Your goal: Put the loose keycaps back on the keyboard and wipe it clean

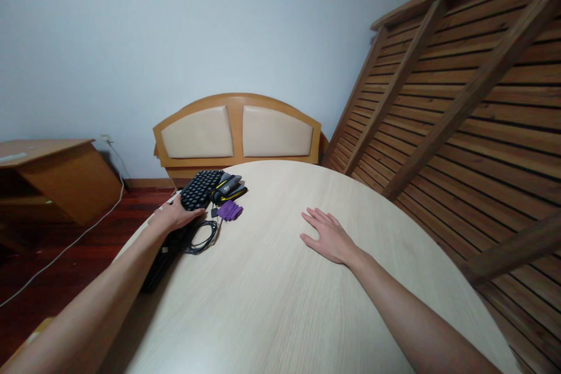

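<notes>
A black keyboard (pixel 199 190) lies lengthwise along the left side of the round table (pixel 272 280). My left hand (pixel 177 215) is closed across its middle, thumb on the right side and fingers toward the left edge, partly hidden. A coiled black cable (pixel 205 238) lies just right of that hand. Beyond it are a folded purple cloth (pixel 230 210) and a small pile of grey, black and yellow items (pixel 228 187) whose kind I cannot make out. Flat on the pale tabletop, fingers spread, rests my right hand (pixel 326 235), holding nothing.
Behind the table stands a wooden headboard (pixel 237 128) with two cream panels. A slatted wooden bed frame (pixel 460 87) leans along the right. At far left is a wooden desk (pixel 56 181), with a white cord (pixel 83 234) trailing over the dark red floor.
</notes>
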A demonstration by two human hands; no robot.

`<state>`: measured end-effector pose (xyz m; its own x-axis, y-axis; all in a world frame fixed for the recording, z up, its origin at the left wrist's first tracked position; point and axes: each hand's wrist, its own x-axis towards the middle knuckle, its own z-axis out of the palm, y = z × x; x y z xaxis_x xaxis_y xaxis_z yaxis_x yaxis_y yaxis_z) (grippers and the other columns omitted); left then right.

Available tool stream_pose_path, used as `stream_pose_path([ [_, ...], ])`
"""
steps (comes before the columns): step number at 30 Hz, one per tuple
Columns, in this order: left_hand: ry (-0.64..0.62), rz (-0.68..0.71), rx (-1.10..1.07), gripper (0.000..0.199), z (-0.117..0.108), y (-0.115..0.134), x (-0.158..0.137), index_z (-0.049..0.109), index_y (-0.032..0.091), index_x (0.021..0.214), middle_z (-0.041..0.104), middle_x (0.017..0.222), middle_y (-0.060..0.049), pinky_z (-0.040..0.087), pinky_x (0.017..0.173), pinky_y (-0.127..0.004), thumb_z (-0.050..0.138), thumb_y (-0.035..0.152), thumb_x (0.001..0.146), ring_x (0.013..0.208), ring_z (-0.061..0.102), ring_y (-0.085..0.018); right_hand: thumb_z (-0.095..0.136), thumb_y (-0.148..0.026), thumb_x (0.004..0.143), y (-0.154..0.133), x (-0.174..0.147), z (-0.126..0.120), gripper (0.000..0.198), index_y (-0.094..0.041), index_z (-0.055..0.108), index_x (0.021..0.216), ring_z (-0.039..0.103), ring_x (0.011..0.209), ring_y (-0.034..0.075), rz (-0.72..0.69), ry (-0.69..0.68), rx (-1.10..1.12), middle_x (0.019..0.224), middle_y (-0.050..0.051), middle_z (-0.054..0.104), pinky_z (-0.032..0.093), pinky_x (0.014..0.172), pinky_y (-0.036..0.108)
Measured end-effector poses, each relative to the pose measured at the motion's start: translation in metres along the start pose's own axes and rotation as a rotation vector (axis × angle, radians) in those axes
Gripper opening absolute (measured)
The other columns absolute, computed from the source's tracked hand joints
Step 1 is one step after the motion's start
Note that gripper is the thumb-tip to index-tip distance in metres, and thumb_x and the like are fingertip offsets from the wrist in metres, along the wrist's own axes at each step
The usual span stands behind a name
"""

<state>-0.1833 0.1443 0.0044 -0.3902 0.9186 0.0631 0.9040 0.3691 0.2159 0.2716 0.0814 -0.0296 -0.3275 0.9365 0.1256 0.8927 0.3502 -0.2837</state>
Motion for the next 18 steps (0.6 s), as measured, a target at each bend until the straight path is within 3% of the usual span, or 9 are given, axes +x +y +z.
stream_pose_path([
  [6,0.021,-0.135,0.010,0.120,0.004,0.005,-0.007,0.039,0.015,0.149,0.048,0.139,-0.030,0.043,0.097,-0.061,0.052,0.092,0.058,0.127,0.049,-0.052,0.048,-0.059,0.092,0.002,0.001,0.001,0.071,-0.021,0.044,0.151,0.024,0.151,0.028,-0.002,0.008,0.007,0.162,0.010,0.032,0.015,0.122,0.050],
  [13,0.053,-0.149,-0.047,0.116,-0.006,0.010,-0.017,0.034,0.020,0.150,0.048,0.139,-0.028,0.043,0.096,-0.064,0.061,0.083,0.058,0.126,0.048,-0.052,0.046,-0.060,0.092,0.003,0.001,0.002,0.071,-0.021,0.044,0.151,0.024,0.151,0.028,0.001,0.005,0.019,0.162,0.009,0.032,0.015,0.122,0.050],
  [18,0.136,-0.138,-0.068,0.115,-0.026,0.004,-0.022,0.028,0.017,0.152,0.045,0.144,-0.029,0.040,0.093,-0.069,0.065,0.078,0.062,0.126,0.046,-0.057,0.046,-0.060,0.092,0.003,0.002,0.002,0.072,-0.020,0.043,0.152,0.023,0.151,0.028,0.001,0.002,0.017,0.162,0.009,0.032,0.014,0.122,0.050],
])
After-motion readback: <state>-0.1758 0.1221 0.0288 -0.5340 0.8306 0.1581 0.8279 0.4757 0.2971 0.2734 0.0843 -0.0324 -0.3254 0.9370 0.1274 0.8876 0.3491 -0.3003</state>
